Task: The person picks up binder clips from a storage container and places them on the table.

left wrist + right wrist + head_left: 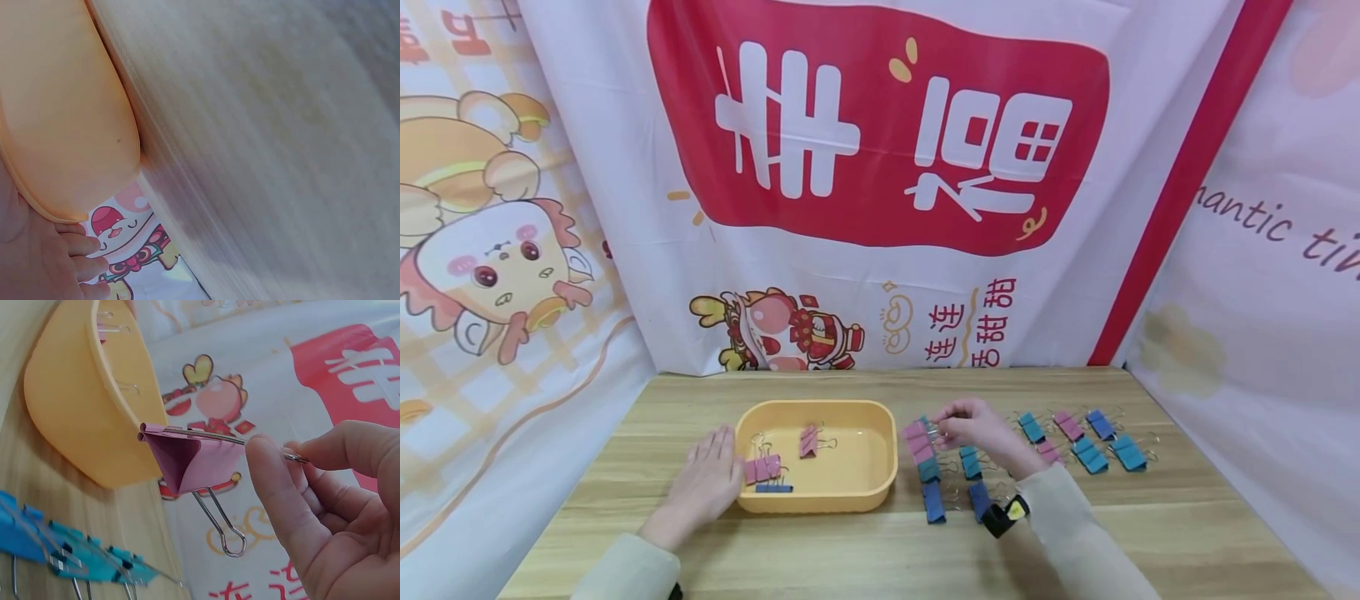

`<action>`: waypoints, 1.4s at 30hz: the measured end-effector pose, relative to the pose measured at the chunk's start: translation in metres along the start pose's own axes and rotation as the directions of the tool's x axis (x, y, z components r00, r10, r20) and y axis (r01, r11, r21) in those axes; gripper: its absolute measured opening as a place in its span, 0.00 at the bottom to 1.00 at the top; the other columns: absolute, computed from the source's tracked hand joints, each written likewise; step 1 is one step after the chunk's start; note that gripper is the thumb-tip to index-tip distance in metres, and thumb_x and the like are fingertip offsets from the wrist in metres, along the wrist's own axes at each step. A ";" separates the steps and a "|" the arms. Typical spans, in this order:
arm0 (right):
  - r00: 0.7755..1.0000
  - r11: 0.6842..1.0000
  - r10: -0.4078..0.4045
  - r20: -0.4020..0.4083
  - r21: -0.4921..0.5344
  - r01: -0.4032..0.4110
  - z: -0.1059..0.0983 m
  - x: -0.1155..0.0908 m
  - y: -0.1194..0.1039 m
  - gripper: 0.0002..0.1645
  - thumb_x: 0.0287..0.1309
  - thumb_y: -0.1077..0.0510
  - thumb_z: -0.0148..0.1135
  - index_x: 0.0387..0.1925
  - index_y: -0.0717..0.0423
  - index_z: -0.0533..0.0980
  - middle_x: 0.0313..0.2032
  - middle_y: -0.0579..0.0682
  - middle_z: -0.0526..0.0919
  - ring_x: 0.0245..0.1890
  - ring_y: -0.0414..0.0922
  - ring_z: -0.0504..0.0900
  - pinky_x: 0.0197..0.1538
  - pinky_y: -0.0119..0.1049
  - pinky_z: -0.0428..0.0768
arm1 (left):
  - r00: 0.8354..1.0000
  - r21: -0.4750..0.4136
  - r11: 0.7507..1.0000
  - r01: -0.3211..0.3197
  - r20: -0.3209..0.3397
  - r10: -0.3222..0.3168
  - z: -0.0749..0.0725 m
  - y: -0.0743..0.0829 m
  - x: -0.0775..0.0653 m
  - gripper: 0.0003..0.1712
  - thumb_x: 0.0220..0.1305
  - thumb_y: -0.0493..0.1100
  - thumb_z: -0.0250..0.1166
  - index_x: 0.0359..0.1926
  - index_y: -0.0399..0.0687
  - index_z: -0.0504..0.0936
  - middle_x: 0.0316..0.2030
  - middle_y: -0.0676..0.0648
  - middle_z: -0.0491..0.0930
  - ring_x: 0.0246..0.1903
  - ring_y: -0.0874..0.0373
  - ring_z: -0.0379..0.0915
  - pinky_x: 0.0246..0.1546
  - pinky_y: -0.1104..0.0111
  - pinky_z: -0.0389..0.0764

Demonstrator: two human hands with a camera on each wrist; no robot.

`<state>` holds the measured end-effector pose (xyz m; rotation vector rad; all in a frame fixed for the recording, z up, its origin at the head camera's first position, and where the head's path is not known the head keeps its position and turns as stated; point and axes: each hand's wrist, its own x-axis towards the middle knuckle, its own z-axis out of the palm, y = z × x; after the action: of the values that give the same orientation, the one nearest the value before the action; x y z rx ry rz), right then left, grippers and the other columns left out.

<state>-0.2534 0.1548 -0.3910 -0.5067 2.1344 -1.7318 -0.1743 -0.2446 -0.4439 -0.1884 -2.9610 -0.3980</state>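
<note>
My right hand (976, 429) pinches a wire handle of a pink binder clip (222, 464) between thumb and index finger. In the right wrist view the clip hangs in the air with its other handle pointing down, overlapping the tray's edge. My left hand (706, 477) lies with straight fingers against the left side of a yellow plastic tray (820, 503). Inside the tray are a pink patterned clip (808, 442), another pink clip (763, 469) and a blue clip (773, 489). Below the held clip, a teal clip (928, 470) and a blue clip (934, 503) line up on the table.
A second column, with a teal clip (970, 462) and a blue clip (979, 500), stands under my right forearm. Farther right are several pink, teal and blue clips, among them a teal one (1128, 452). Printed cloth (880, 317) hangs behind the wooden table (820, 558).
</note>
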 end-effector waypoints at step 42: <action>0.973 0.995 0.095 -0.211 -0.002 -0.098 -0.094 -0.075 0.061 0.16 0.60 0.67 0.48 0.45 0.78 0.66 0.34 0.59 0.74 0.31 0.50 0.80 0.36 0.40 0.81 | 1.000 -0.002 1.000 0.003 -0.004 -0.003 0.000 0.001 0.001 0.33 0.71 0.45 0.40 0.63 0.19 0.49 0.64 0.24 0.47 0.63 0.29 0.41 0.61 0.43 0.43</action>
<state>-0.2360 0.2835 -0.4294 -0.2253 2.2727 -1.7888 -0.1754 -0.2440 -0.4432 -0.1835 -2.9570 -0.4006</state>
